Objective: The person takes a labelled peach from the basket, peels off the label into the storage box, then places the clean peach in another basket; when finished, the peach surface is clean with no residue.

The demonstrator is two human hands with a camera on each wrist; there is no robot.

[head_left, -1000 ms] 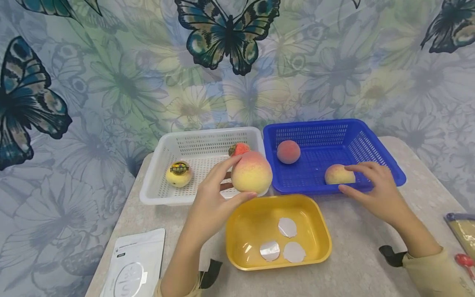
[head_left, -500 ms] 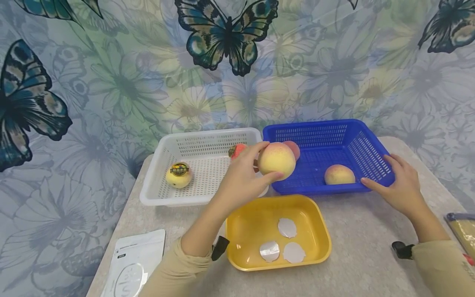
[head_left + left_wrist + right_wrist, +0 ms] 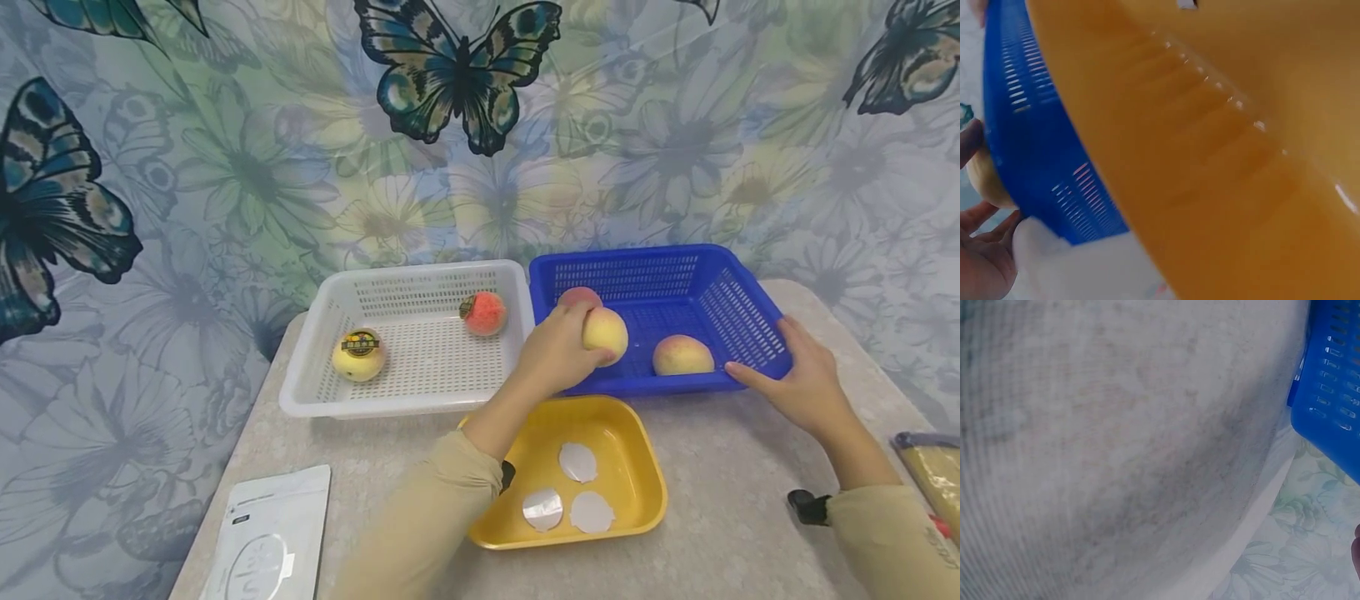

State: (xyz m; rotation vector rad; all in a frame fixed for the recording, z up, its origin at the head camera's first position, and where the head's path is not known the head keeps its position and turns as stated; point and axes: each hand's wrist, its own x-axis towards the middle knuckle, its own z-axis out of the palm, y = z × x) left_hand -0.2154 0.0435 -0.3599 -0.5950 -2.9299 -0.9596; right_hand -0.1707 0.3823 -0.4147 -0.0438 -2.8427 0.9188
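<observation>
My left hand [image 3: 557, 354] holds a yellow peach [image 3: 606, 336] over the left part of the blue basket [image 3: 667, 386]. In the left wrist view the same peach [image 3: 986, 178] shows at the left edge between the fingers. Partly hidden behind the hand, a reddish peach [image 3: 580, 296] lies in the blue basket. Another yellow-red peach [image 3: 682, 357] rests at its front wall. My right hand [image 3: 808, 383] grips the basket's front right corner, thumb at the front rim and fingers along the right side. In the right wrist view only a bit of that hand shows.
A white basket [image 3: 405, 409] stands left, holding a labelled yellow fruit [image 3: 358, 355] and a red fruit [image 3: 483, 314]. In front, a yellow tray [image 3: 651, 467] contains 3 pale round discs. A white pouch [image 3: 273, 525] lies front left, a bag [image 3: 933, 471] at right.
My left hand has carried the peach rightward from above the white basket to the blue basket. My right hand has moved from beside the front peach to the blue basket's right corner.
</observation>
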